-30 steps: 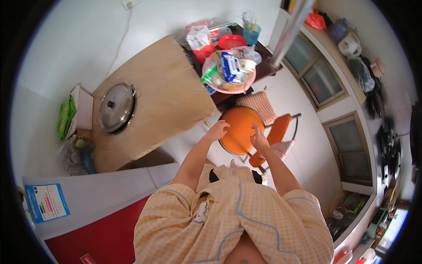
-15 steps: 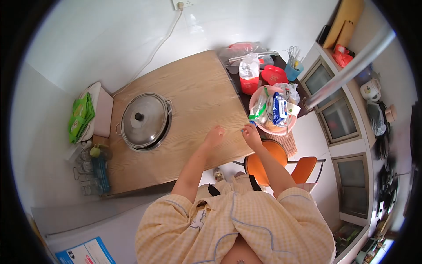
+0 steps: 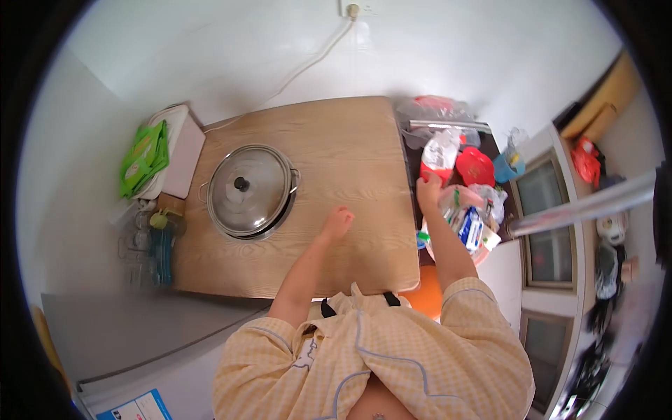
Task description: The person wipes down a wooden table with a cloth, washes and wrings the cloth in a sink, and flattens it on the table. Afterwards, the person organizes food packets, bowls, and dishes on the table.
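My right hand [image 3: 429,194] reaches over the right edge of the wooden table, its fingers closed at the lower end of a red-and-white bag [image 3: 439,152]. Part of the grip is hidden behind the hand. Over the tabletop, my left hand [image 3: 339,222] is loosely curled, and nothing shows in it. Just below the bag sits a pink basket [image 3: 428,246] of packages, including a blue-and-white pack [image 3: 471,229]; my right forearm partly covers it. A red flower-shaped container [image 3: 475,166] stands right of the bag.
A lidded metal pan [image 3: 250,189] sits on the left of the wooden table [image 3: 353,154]. Glassware and a white box [image 3: 185,154] with green bags [image 3: 145,159] line its left end. A blue cup of utensils [image 3: 509,168] and an orange chair [image 3: 425,294] are at the right.
My right hand has moved away from the table's front right edge, up to the red-and-white bag. My left hand stays over the table. The view has shifted, with the body nearer the table.
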`<state>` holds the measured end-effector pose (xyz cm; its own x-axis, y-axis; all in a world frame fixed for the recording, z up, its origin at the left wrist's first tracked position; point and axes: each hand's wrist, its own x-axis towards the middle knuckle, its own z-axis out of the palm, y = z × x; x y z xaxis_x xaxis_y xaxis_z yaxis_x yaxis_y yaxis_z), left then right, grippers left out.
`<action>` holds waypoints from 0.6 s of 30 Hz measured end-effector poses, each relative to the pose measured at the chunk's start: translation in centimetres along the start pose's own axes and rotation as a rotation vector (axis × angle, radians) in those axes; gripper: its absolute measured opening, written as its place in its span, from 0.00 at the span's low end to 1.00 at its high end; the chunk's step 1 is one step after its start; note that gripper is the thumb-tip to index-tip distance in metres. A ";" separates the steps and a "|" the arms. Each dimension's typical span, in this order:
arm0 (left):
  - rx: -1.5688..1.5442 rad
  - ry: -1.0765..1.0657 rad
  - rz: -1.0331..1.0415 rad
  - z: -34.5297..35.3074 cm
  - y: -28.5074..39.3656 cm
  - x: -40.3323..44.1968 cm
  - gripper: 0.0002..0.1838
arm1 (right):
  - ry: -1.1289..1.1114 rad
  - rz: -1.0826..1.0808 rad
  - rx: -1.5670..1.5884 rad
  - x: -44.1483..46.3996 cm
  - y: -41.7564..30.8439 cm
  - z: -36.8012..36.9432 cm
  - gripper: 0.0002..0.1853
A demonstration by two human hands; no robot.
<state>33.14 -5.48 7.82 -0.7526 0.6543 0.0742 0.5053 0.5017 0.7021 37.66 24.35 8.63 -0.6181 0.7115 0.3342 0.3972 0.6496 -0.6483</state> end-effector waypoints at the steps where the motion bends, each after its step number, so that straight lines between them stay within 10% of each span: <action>1: 0.008 0.007 -0.028 -0.2 -0.7 0.4 0.07 | 0.022 0.016 -0.184 2.2 1.1 1.2 0.15; 3: 0.000 0.032 -0.083 -0.2 -1.4 0.7 0.08 | 0.205 0.036 -0.236 4.8 0.1 0.7 0.19; 12: -0.135 0.031 -0.244 -0.8 -0.8 -0.9 0.10 | -0.237 0.011 -0.159 11.6 1.2 2.2 0.18; 18: -0.073 0.035 -0.150 -0.6 -0.6 1.2 0.10 | 0.215 -0.152 0.173 10.8 -5.9 -1.1 0.08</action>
<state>31.66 -5.33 7.97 -0.8322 0.5543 -0.0114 0.3552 0.5487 0.7568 29.40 28.54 16.81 -0.4966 0.6623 0.5611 0.1786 0.7105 -0.6806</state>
